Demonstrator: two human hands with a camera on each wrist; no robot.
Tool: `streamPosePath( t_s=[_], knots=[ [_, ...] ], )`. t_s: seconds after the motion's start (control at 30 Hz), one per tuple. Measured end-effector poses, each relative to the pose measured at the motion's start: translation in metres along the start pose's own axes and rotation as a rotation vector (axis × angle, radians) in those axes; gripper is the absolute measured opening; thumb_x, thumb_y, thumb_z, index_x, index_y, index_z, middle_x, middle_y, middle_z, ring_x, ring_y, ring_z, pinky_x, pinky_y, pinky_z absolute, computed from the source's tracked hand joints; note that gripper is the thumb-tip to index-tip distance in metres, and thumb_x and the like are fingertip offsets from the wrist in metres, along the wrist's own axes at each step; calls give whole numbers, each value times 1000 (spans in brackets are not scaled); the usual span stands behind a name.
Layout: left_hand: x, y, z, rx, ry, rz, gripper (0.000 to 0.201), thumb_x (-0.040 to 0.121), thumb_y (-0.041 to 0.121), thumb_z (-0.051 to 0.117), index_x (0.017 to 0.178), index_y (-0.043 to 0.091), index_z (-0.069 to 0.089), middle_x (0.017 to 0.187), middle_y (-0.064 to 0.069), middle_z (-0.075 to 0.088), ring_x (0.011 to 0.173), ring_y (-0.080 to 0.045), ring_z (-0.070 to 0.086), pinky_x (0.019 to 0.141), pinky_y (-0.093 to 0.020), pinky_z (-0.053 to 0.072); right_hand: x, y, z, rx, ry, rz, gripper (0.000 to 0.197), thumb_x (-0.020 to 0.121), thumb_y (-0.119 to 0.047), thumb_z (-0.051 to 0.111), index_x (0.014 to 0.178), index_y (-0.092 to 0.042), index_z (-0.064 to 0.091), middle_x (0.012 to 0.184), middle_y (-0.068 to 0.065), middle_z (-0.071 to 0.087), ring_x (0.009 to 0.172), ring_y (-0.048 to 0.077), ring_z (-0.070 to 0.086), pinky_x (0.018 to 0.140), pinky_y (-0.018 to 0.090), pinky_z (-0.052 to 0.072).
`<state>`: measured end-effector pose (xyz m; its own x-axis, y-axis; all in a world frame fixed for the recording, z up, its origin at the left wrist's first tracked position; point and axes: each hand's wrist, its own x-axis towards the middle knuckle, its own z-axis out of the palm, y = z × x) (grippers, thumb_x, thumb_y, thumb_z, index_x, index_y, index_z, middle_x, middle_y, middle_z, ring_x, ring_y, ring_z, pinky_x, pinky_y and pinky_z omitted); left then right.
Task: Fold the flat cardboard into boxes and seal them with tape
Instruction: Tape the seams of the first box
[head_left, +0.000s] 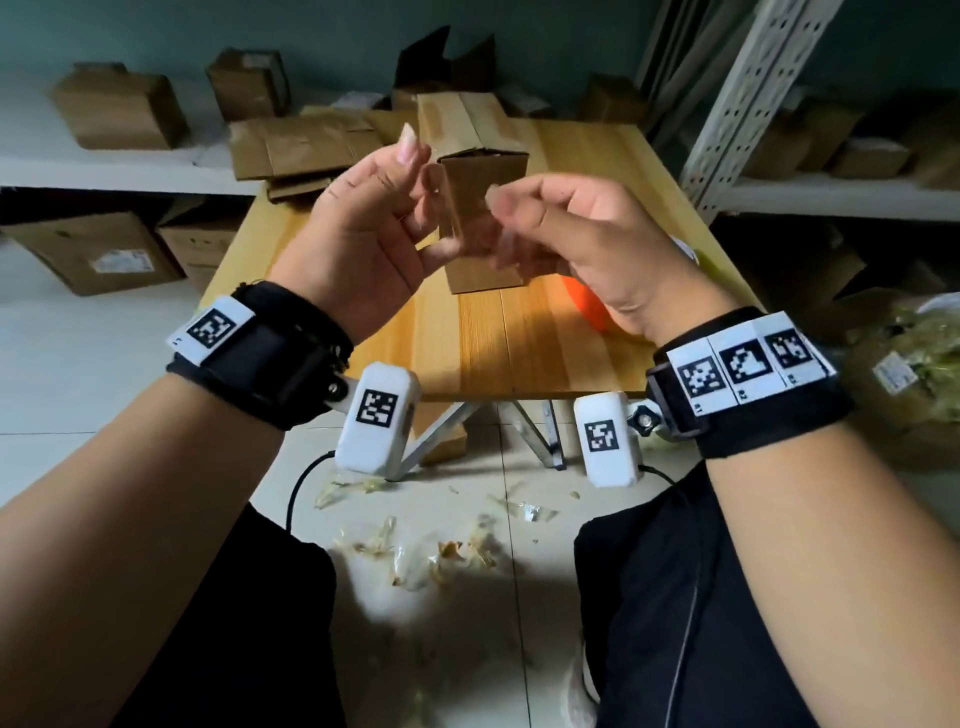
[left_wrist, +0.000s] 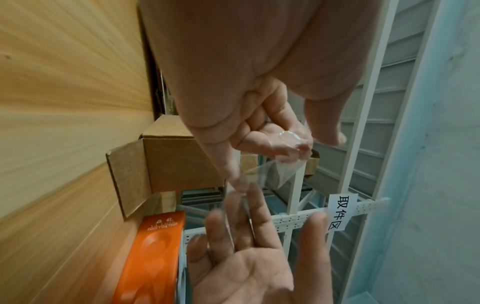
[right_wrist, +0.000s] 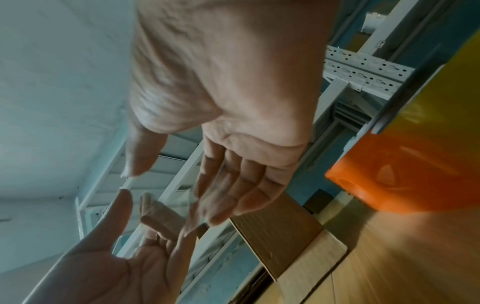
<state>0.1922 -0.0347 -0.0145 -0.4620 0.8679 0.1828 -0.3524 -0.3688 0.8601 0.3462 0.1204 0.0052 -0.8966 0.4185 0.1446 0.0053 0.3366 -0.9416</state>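
I hold both hands up in front of a small upright cardboard box (head_left: 485, 218) whose top flaps stand open on the wooden table (head_left: 519, 353). My left hand (head_left: 410, 192) has its thumb raised and its middle fingers curled on a crumpled scrap of clear tape (left_wrist: 287, 142). From that wad a thin clear strip hangs toward my right hand (head_left: 509, 208). The right hand's fingers (right_wrist: 221, 195) are nearly straight and blurred, thumb apart, with the strip touching them. The box (left_wrist: 176, 158) lies just beyond both hands, and neither hand touches it.
An orange tape dispenser (head_left: 589, 309) lies on the table under my right wrist. Flat cardboard sheets (head_left: 306, 145) are stacked at the table's far left. Closed boxes fill white shelves (head_left: 119, 166) on both sides, a metal rack post (head_left: 743, 104) rises at the right, and tape scraps (head_left: 441, 551) litter the floor.
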Motion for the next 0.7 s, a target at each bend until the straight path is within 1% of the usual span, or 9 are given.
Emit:
streamPosePath(
  t_s=[0.07, 0.13, 0.23, 0.3, 0.4, 0.5, 0.57, 0.63, 0.7],
  knots=[
    [0, 3, -3, -29, 6, -5, 15, 98, 36, 66, 88, 26, 71, 86, 12, 70, 83, -1, 65, 122, -51, 32, 1, 3, -2, 4, 0, -9, 32, 92, -30, 81, 116, -11, 74, 102, 7, 80, 91, 22, 74, 88, 42, 59],
    [-2, 5, -7, -30, 20, 3, 21, 105, 32, 58, 91, 24, 71, 88, 10, 69, 83, -3, 64, 125, -54, 23, 3, 6, -5, -8, 33, -13, 33, 87, -18, 85, 117, -9, 73, 102, 8, 80, 90, 24, 75, 86, 36, 63],
    [-4, 4, -9, 54, 63, 49, 10, 106, 20, 60, 101, 19, 69, 93, 4, 69, 84, -9, 64, 122, -53, 35, 3, 7, -8, 18, 75, -3, 40, 84, -9, 86, 121, -5, 70, 98, 11, 80, 87, 22, 78, 77, 25, 60],
    [-5, 3, -10, 165, 104, 109, 4, 101, 13, 67, 103, 16, 68, 92, 1, 70, 85, -13, 65, 110, -48, 47, 4, 8, -11, 30, 128, 15, 41, 83, -11, 88, 119, -5, 70, 95, 13, 80, 87, 22, 79, 77, 28, 62],
    [-4, 5, -12, 290, 187, 171, 12, 93, 12, 77, 102, 16, 71, 96, -1, 73, 94, -17, 68, 96, -43, 53, 4, 11, -17, 24, 239, 3, 30, 82, -17, 90, 106, -5, 74, 91, 10, 81, 88, 24, 79, 80, 35, 64],
    [-2, 7, -17, 326, 229, 188, 20, 91, 12, 79, 109, 19, 72, 110, -5, 74, 108, -24, 69, 99, -43, 53, 5, 11, -17, -6, 278, -81, 23, 85, -18, 89, 101, -5, 77, 88, 8, 80, 86, 23, 79, 81, 35, 64],
    [-2, 7, -19, 326, 256, 207, 27, 92, 10, 79, 116, 18, 71, 116, -6, 73, 110, -24, 68, 99, -44, 53, 4, 8, -14, -25, 293, -184, 22, 86, -19, 88, 100, -5, 78, 88, 8, 80, 85, 24, 79, 84, 38, 65],
    [-2, 6, -18, 320, 247, 228, 35, 93, 8, 77, 126, 13, 66, 121, -7, 70, 111, -24, 67, 100, -45, 53, 5, 5, -12, -49, 320, -290, 22, 87, -20, 88, 99, -4, 80, 87, 8, 80, 83, 25, 78, 86, 41, 65],
    [-4, 5, -14, 299, 198, 251, 45, 93, 5, 76, 133, 7, 55, 122, -10, 63, 113, -25, 63, 102, -47, 52, 6, 3, -10, -91, 331, -364, 21, 88, -21, 87, 98, -4, 80, 85, 6, 80, 78, 22, 77, 81, 36, 64]
  ],
)
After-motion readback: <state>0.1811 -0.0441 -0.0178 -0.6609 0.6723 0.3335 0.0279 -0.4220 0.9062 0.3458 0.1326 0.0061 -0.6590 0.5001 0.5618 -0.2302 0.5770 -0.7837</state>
